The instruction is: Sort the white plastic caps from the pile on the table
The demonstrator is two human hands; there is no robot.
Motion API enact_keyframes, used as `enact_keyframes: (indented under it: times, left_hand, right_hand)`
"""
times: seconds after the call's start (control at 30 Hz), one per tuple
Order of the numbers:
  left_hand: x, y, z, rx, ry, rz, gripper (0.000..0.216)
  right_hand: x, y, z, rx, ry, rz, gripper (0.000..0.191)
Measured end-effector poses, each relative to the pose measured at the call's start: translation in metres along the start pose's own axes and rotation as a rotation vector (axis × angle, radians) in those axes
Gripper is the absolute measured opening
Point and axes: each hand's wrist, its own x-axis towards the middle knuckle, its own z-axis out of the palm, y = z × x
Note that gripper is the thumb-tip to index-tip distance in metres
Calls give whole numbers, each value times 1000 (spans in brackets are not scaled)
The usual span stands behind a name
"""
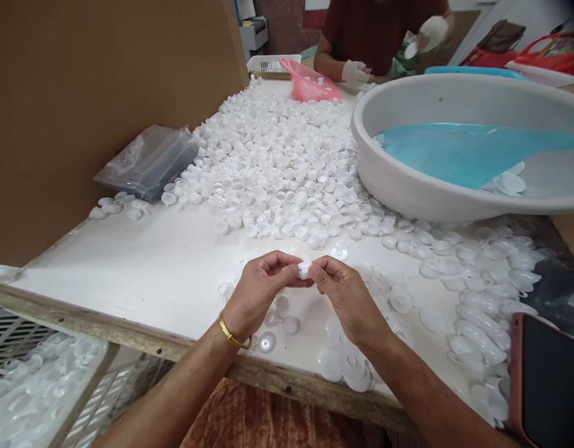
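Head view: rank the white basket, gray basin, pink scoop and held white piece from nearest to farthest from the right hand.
From the right hand:
1. White piece, held between both hands.
2. Gray basin, ahead and right.
3. Pink scoop, across the table.
4. White basket, beyond the scoop.

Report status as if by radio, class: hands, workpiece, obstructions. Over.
Left hand and right hand pinching one small white plastic piece. Loose white plastic discs near right wrist, not blocking the grip.
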Motion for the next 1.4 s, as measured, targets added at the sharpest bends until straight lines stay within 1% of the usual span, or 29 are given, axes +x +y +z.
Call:
enact_keyframes:
  times: [0.17, 0.3, 0.63, 0.7, 0.77, 0.83, 0.9, 0.97, 1.0, 1.03, 1.1, 1.17, 1.27, 1.33, 1.4]
  left_hand:
    - [0, 0, 1, -6, -22, -21, 19]
    - [0, 0, 0, -27, -57, -12, 17]
    - [-2, -1, 2, -19, -74, 8, 20]
    - [0, 4, 1, 51, -80, 38, 21]
    - [4, 12, -5, 179, -50, 88, 22]
    - [10, 20, -16, 401, 39, 167, 23]
    - [17, 26, -33, 725, 168, 252, 22]
    - [26, 29, -52, 1074, 270, 303, 17]
    - [31, 29, -60, 1220, 287, 299, 14]
    - [37, 28, -66, 1332, 285, 278, 12]
    - [46, 26, -74, 1468, 256, 232, 12]
    - [51, 24, -74, 1528, 232, 221, 16]
    - [49, 21, -71, 1502, 222, 247, 27]
    - [42, 18, -72, 1428, 241, 263, 36]
    - [33, 15, -77, 1356, 275, 276, 41]
  right_hand:
    - [0, 1, 0, 0, 3, -2, 26]
    - [-1, -1, 0, 15, 1, 0, 25]
    - [-1, 1, 1, 2, -8, -4, 26]
    - [-1, 0, 2, 17, -41, -9, 26]
    - [1, -1, 0, 51, -67, -18, 29]
    - [3, -2, -8, 57, -36, -35, 34]
    - [7, -2, -21, 10, 69, -62, 33]
    - [9, -3, -40, -67, 204, -109, 29]
    - [8, -3, -49, -117, 259, -132, 26]
    - [6, -3, -57, -179, 295, -146, 25]
    - [0, -3, -69, -372, 294, -155, 22]
    - [-9, 0, -74, -640, 229, -160, 19]
    - [-19, 7, -69, -1025, 118, -214, 17]
    - [-22, 12, -62, -1196, 82, -258, 19]
    - [-23, 16, -56, -1312, 61, -292, 14]
